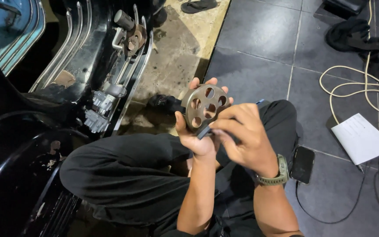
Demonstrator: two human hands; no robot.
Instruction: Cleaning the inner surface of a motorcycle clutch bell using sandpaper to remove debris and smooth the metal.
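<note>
Head view: left hand (196, 131) grips the round holed metal disc (205, 106) upright — right hand (246, 136), fingers closed on a thin dark tool (207, 130), touches its lower edge.

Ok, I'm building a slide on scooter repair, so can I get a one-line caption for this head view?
Seated beside a black scooter, left hand holds a round perforated metal disc while right hand works it with a thin tool.

The round holed disc (205, 106) looks like dull, matt metal; the floor tiles (259, 39) are smooth grey; the trousers (123, 171) are matt black cloth.
</note>
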